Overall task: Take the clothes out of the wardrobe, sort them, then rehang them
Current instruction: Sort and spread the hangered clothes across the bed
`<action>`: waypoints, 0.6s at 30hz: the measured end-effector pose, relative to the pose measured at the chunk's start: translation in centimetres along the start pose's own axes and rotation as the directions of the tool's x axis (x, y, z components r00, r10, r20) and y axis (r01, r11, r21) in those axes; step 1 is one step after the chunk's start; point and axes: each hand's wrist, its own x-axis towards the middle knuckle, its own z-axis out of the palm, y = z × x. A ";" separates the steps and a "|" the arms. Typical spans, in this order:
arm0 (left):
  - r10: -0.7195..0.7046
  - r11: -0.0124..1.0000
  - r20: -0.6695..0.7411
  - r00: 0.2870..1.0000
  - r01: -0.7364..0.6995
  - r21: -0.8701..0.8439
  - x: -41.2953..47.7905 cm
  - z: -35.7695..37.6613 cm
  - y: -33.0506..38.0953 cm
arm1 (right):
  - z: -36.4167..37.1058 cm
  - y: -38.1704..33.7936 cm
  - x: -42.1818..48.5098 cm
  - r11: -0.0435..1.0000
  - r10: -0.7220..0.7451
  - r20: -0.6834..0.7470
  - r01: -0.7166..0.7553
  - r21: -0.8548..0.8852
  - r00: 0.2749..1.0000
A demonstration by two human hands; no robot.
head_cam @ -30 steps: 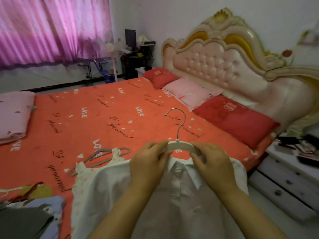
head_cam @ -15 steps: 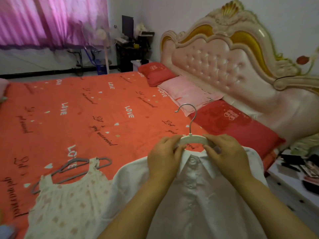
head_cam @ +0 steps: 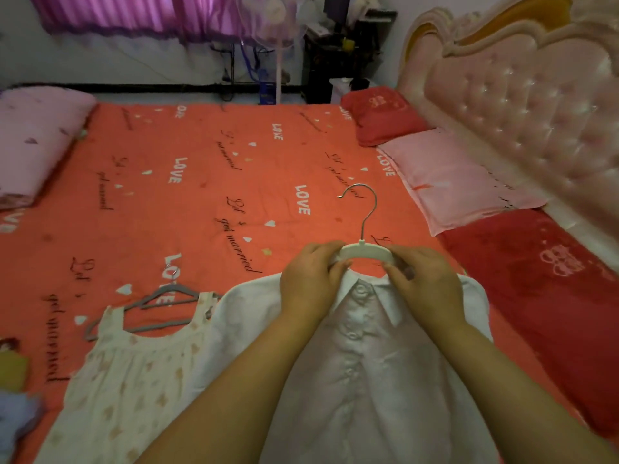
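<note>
A white button-up shirt (head_cam: 365, 370) lies flat on the orange bed sheet (head_cam: 201, 195), collar away from me. A white hanger (head_cam: 363, 252) with a metal hook sits in its neck. My left hand (head_cam: 310, 279) grips the hanger's left end at the collar. My right hand (head_cam: 425, 279) grips the right end. Left of the shirt lies a cream sleeveless dress (head_cam: 130, 380) with small orange hearts, and a grey hanger (head_cam: 150, 308) rests at its neckline.
Red pillows (head_cam: 382, 118) and a pink pillow (head_cam: 459, 182) line the padded headboard (head_cam: 522, 105) on the right. A folded pink quilt (head_cam: 33, 139) lies at the far left. More clothes (head_cam: 13, 390) sit at the lower left edge. A fan (head_cam: 271, 25) stands beyond the bed.
My view has swung left and down across the bed. Both hands stay on the white hanger at the shirt collar, and the shirt lies flatter beside the cream dress.
</note>
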 end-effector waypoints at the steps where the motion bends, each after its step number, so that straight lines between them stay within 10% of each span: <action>1: -0.031 0.999 -0.001 1.000 0.031 0.013 1.3 0.4 -0.9 | 1.5 0.5 1.2 1.000 -0.006 0.019 0.006 0.026 1.000; 11: -0.281 0.929 -0.018 0.960 0.276 0.248 7.2 5.7 -13.8 | 21.5 6.2 10.4 0.995 0.047 0.375 -0.078 0.067 0.926; 18: -0.589 0.746 0.103 0.802 0.490 0.450 0.4 9.7 -24.2 | 33.6 9.0 6.7 0.982 0.172 0.713 -0.175 -0.070 0.680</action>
